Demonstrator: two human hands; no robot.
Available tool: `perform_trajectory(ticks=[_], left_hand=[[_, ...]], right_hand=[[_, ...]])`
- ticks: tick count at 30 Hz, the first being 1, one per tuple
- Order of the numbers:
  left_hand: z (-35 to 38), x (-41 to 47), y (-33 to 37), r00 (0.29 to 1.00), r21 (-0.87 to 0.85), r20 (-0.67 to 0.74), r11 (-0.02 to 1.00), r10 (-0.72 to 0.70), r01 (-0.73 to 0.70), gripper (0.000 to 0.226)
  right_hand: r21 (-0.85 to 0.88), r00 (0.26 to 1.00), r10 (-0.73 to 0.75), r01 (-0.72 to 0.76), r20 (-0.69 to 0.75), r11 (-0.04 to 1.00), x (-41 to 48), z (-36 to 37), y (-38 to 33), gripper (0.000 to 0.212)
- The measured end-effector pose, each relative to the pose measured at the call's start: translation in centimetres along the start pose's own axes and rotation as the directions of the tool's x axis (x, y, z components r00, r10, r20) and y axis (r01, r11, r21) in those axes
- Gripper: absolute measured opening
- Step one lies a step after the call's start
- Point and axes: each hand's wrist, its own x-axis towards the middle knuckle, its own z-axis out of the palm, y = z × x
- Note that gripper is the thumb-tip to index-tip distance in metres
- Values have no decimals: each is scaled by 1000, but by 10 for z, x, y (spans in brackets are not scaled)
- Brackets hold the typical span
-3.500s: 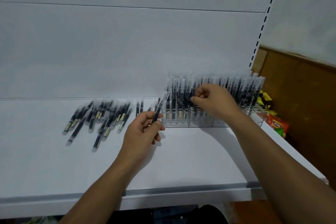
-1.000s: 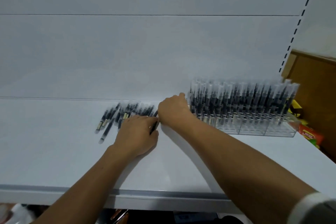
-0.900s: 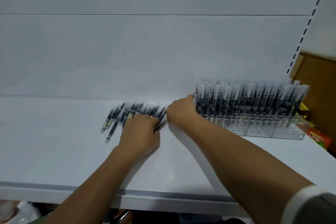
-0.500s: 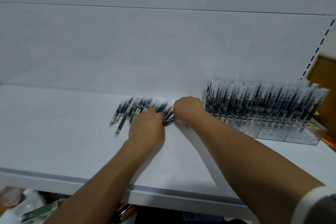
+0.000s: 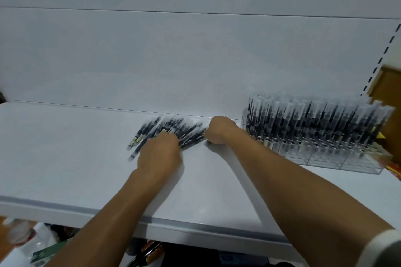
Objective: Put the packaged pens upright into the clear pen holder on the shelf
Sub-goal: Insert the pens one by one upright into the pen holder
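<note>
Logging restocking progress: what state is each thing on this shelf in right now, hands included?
Loose packaged pens: lying flat in a fanned pile on the shelf.
Clear pen holder: standing on the shelf, packed with pens.
Pens in the holder: upright.
Left hand: resting on the pile, fingers hidden.
Right hand: curled at the pile's right end, grip unclear.

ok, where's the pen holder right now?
Head view: the pen holder stands at the right of the shelf, near the back wall, just right of the right hand; loose pens lie left of that hand.
</note>
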Motion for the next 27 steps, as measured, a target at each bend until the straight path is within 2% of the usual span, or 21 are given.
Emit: perform_trajectory(ticks=[6,9,15,20,24,27], left_hand=[[-11,-4,-20,998,-63,8,996,-65,65,17],[-16,-8,-33,996,-94,21,992,-81,83,15],[-20,-25,-41,999,-165,0,985,50,-49,15],[-9,-26,-39,986,-167,26,973,167,-161,13],[-3,-22,-32,976,-183,40,962,215,-204,11],[-5,-21,-29,967,-187,40,953,252,-240,11]], right_hand=[[96,997,-81,80,7,992,-20,9,-7,29],[170,990,-141,140,-6,976,-34,20,-2,13],[271,971,-213,234,-105,934,-66,37,27,14],[217,963,-239,261,-125,941,-97,38,44,25],[245,969,-238,247,-65,938,-122,38,49,66],[292,963,-257,269,-80,918,-141,35,60,69]])
